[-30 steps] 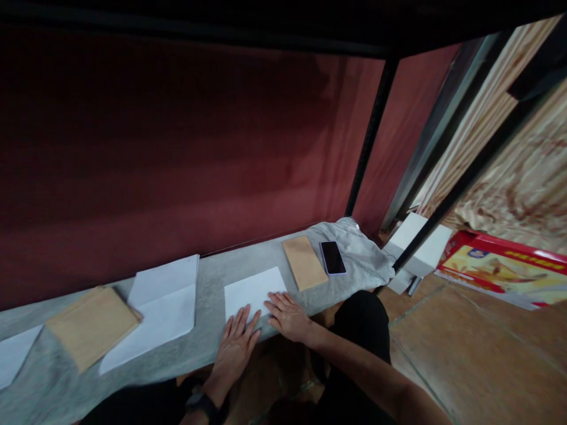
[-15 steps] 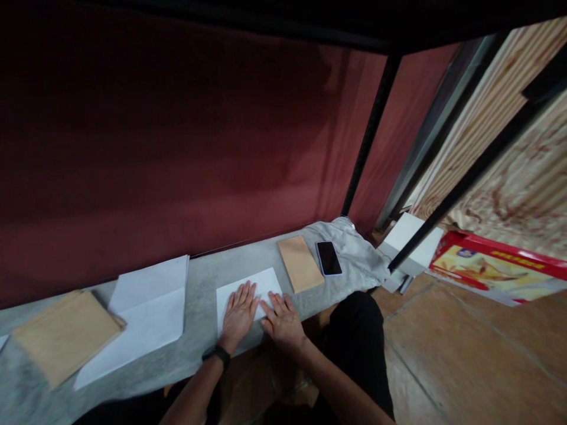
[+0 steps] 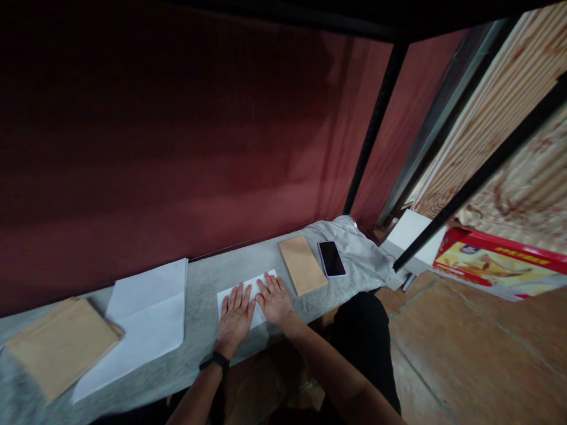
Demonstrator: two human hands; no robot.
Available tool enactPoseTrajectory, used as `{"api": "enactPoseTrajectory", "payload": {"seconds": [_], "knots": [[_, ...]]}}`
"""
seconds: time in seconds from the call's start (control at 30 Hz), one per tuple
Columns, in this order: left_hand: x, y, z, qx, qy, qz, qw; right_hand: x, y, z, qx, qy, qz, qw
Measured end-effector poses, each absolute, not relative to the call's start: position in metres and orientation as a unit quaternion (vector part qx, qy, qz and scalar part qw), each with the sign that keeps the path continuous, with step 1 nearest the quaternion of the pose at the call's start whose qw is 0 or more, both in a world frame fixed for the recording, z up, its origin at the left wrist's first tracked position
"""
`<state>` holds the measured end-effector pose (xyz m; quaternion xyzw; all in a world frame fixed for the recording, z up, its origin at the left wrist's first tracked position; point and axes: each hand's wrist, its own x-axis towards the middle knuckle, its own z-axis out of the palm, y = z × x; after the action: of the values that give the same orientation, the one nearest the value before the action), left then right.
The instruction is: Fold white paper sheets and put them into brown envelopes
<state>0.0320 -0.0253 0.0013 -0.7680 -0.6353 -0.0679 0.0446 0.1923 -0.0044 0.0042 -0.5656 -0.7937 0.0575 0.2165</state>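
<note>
Both bare hands have advanced from the near edge of one small white rectangular paper (image 3: 257,319) toward its far edge. Left hand (image 3: 236,314) and right hand (image 3: 274,302) lie side by side on the paper, fingers extended, pressed flat and gripping nothing. Paper location: on one grey surface (image 3: 202,289), between one large creased white sheet (image 3: 148,321) at left and one flat tan paper rectangle (image 3: 303,265) at right. One black-screened smartphone (image 3: 331,258) sits just beside the rectangle. One tan paper stack (image 3: 66,348), layer count unclear, overlaps the large sheet.
</note>
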Motion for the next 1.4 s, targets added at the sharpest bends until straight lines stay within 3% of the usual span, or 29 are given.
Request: {"api": "enactPoseTrajectory", "payload": {"seconds": [0.4,0.83,1.23,1.4], "knots": [[0.04,-0.025,0.008,-0.707,-0.706,-0.026,0.022,0.188,-0.002,-0.002,-0.627,-0.749,0.057,0.205],[0.017,-0.051,-0.005,-0.67,-0.734,-0.099,0.052,0.189,-0.004,0.004,-0.631,-0.751,0.065,0.187],[0.016,-0.085,0.018,-0.697,-0.716,0.025,0.03,0.188,-0.014,0.004,-0.628,-0.756,0.069,0.172],[0.018,-0.084,0.023,-0.689,-0.724,0.035,0.007,0.198,-0.056,-0.014,-0.581,-0.781,0.01,0.23]]}}
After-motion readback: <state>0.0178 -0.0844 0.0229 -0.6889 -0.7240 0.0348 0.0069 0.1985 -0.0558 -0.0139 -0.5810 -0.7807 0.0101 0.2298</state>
